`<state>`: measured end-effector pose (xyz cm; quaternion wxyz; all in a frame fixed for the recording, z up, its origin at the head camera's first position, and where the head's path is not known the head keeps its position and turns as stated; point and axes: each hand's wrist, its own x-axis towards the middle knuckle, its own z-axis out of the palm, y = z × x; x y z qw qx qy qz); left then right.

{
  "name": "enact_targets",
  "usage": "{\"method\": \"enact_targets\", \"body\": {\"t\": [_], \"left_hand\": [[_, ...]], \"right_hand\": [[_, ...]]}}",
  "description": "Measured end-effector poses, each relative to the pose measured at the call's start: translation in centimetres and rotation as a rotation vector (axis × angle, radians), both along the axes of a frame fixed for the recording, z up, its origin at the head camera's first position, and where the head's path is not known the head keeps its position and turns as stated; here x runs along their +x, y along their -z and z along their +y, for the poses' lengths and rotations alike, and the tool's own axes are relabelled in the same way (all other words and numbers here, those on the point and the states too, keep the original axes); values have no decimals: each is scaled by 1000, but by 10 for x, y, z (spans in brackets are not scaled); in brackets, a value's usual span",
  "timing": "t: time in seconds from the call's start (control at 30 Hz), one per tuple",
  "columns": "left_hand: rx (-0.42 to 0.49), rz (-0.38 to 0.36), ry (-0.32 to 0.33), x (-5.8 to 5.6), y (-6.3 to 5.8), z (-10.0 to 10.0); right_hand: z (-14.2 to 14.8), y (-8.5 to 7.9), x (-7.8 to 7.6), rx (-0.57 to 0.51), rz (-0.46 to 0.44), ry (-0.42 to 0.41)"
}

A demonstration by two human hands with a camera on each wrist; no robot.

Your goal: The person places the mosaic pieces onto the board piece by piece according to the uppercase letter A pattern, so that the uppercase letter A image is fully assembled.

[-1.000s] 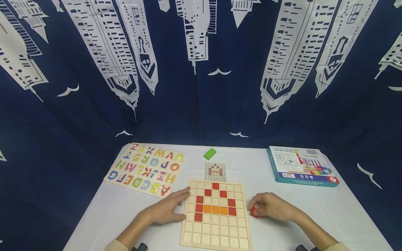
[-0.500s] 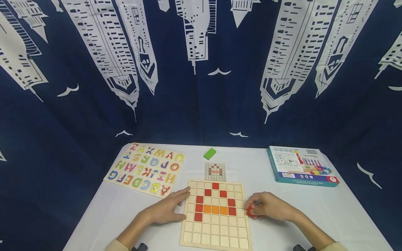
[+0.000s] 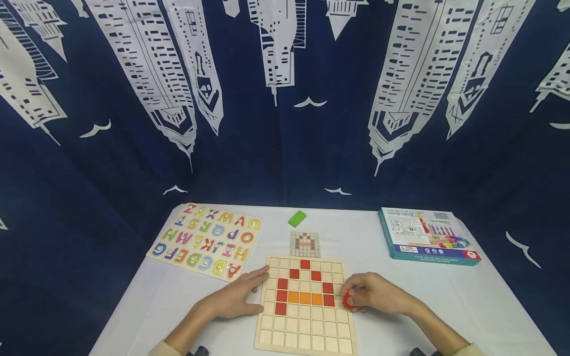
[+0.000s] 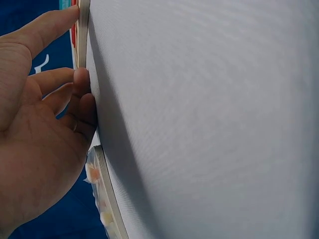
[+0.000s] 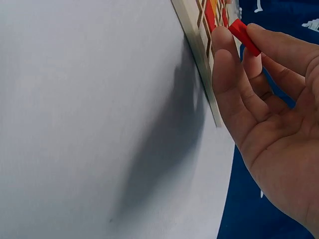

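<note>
A wooden grid board (image 3: 305, 326) lies on the white table, with several red tiles (image 3: 305, 264) and a row of orange tiles (image 3: 305, 298) set in its squares. My right hand (image 3: 378, 294) is over the board's right edge and pinches a red tile (image 5: 244, 37) between thumb and fingers. Along the board's left edge rests my left hand (image 3: 233, 296), its thumb and fingertips touching the side. The left wrist view shows that hand (image 4: 45, 124) from the palm side. Just beyond the board lies a small pattern card (image 3: 305, 244) with a similar grid.
An alphabet puzzle board (image 3: 207, 237) lies at the back left, close to the left hand. A green block (image 3: 297, 218) sits behind the card. A flat teal-edged box (image 3: 427, 235) stands at the back right. A dark patterned cloth (image 3: 285, 148) hangs behind the table.
My right hand has moved left with the red tile, from beside the board to over its right edge. The left hand has stayed in place.
</note>
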<state>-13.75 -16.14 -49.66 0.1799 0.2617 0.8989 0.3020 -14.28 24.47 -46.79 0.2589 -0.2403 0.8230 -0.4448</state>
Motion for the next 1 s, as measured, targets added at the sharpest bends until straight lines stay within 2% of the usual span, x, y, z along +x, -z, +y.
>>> {"method": "enact_targets", "body": {"t": [0.17, 0.63, 0.77, 1.0], "left_hand": [[1, 2, 0, 0, 0, 0], [8, -2, 2, -1, 3, -1], [6, -5, -1, -1, 4, -1], [9, -6, -1, -2, 3, -1]], "right_hand": [[-7, 0, 1, -15, 10, 0], [-25, 11, 4, -128, -50, 13], [-29, 14, 5, -122, -44, 10], [-37, 15, 7, -35, 43, 0]]}}
